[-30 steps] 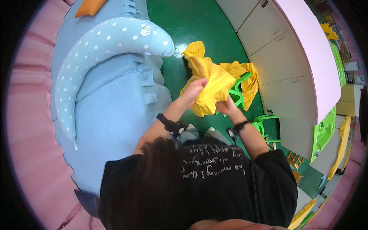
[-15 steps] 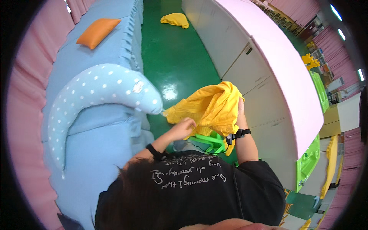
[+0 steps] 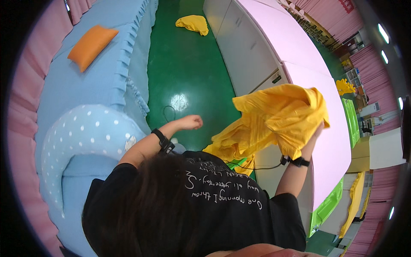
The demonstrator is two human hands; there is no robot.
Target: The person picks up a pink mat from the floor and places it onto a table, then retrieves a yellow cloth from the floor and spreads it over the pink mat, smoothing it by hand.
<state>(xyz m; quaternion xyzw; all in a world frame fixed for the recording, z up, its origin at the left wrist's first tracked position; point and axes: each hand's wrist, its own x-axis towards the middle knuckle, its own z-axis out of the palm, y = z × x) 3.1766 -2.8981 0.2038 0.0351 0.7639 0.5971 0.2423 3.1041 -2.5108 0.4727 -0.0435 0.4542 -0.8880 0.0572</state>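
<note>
A large yellow cloth (image 3: pixel 278 115) hangs in folds from my raised right hand (image 3: pixel 316 133), which is closed on its edge. The cloth's upper part is spread over the front of the white cabinet and the edge of its pink top, while its lower end trails down by my body. Much of the right hand's fingers is hidden behind the fabric. My left hand (image 3: pixel 191 122) is held out over the floor, apart from the cloth, its fingers curled in with nothing seen in them. A bright green piece (image 3: pixel 236 164) shows partly beneath the cloth's lower end.
On the left, a blue-covered bed or couch (image 3: pixel 107 55) bears a polka-dot crescent pillow (image 3: pixel 92 130) and an orange cushion (image 3: pixel 92 46). Another yellow cloth (image 3: pixel 192 24) lies on the green floor (image 3: pixel 188 64). White cabinets (image 3: pixel 244 47) with a pink top (image 3: pixel 325 150) stand at right.
My right hand has lifted the yellow cloth up and to the right, and the cloth is more spread out. My left hand has come away from it, moving left and forward.
</note>
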